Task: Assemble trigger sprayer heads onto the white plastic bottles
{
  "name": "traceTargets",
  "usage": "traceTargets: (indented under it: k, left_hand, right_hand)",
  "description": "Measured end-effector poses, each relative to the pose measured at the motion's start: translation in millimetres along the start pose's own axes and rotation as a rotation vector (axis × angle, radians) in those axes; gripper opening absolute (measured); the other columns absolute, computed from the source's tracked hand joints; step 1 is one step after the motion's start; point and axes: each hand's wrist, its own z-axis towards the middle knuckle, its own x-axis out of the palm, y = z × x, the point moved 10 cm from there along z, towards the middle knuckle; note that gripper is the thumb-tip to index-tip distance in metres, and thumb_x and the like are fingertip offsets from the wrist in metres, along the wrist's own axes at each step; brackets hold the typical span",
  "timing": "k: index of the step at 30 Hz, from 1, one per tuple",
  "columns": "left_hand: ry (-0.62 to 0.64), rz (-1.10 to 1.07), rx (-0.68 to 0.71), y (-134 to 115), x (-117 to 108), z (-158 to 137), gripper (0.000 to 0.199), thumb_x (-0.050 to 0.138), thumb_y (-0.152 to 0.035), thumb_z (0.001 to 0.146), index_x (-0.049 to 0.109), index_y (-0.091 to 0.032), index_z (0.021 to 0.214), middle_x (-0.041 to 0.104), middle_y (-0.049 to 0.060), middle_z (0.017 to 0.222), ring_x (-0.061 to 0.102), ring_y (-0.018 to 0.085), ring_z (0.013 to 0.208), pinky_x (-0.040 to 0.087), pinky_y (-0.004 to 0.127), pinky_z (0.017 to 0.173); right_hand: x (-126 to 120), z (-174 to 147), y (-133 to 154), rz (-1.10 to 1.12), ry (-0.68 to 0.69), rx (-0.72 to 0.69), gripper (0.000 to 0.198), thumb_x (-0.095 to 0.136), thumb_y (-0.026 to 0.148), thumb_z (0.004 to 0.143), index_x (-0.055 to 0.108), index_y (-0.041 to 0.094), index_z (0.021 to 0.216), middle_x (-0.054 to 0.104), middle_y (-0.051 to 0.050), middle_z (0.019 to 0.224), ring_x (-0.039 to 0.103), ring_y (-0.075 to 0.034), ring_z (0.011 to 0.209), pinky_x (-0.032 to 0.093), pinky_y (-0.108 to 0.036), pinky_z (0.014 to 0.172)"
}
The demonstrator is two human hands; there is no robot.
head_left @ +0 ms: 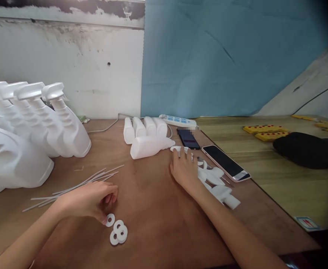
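My left hand (pixel 96 198) is low over the table, its fingers curled and the thumb held away from them. The thumb tip touches the edge of a white ring washer (pixel 112 216). Several more washers (pixel 121 234) lie overlapping beside it. My right hand (pixel 185 170) reaches forward with its fingers spread over a white plastic piece (pixel 175 148) that looks like a spray head; its underside is hidden. Near the wrist lies a pile of white trigger spray heads (pixel 213 175). Thin white tubes (pixel 80 185) lie behind my left hand.
White spray bottles (pixel 74 129) stand in rows at the left. Several white bottles (pixel 149 145) lie at the back of the table. Two phones (pixel 188 138) and a pink-edged one (pixel 225 162) rest near the right edge, close to a power strip (pixel 178 120).
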Motion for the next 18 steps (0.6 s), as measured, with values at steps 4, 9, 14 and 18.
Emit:
traceTargets:
  k: [4, 9, 14, 18]
  left_hand:
    - [0.021, -0.072, 0.041, 7.5, 6.4, 2.9, 0.024, 0.073, -0.037, 0.059, 0.058, -0.021, 0.071, 0.054, -0.003, 0.075, 0.048, 0.012, 0.064, 0.029, 0.021, 0.051]
    - [0.042, -0.142, 0.109, -1.7, 9.4, 1.7, 0.020, 0.068, -0.026, 0.064, 0.059, -0.021, 0.081, 0.054, -0.003, 0.079, 0.048, 0.011, 0.065, 0.033, 0.020, 0.054]
    - [0.032, -0.152, 0.151, -10.0, 9.4, 3.3, 0.027, 0.052, -0.006, 0.061, 0.060, -0.023, 0.081, 0.051, -0.003, 0.079, 0.046, 0.010, 0.064, 0.034, 0.019, 0.055]
    - [-0.054, -0.193, 0.139, -5.6, 5.1, 8.7, 0.013, 0.056, -0.016, 0.066, 0.057, -0.020, 0.078, 0.052, -0.003, 0.077, 0.046, 0.010, 0.065, 0.035, 0.020, 0.056]
  right_hand:
    - [2.0, 2.9, 2.2, 0.033, 0.024, -0.024, 0.028, 0.044, 0.018, 0.082, 0.056, 0.004, 0.103, 0.051, -0.024, 0.113, 0.055, -0.035, 0.096, 0.041, -0.043, 0.077]
    - [-4.0, -1.8, 23.8, 0.086, 0.017, -0.123, 0.022, 0.040, 0.014, 0.083, 0.059, 0.008, 0.091, 0.050, -0.018, 0.104, 0.056, -0.029, 0.086, 0.045, -0.038, 0.069]
    - [-13.8, -25.1, 67.0, 0.393, 0.034, -0.371, 0.023, 0.045, 0.010, 0.080, 0.058, 0.019, 0.096, 0.048, -0.008, 0.107, 0.055, -0.018, 0.087, 0.048, -0.030, 0.074]
    - [-33.6, -56.4, 103.6, 0.781, 0.082, -0.639, 0.055, 0.050, 0.009, 0.077, 0.038, 0.022, 0.129, 0.045, -0.009, 0.118, 0.052, -0.018, 0.093, 0.047, -0.034, 0.083]
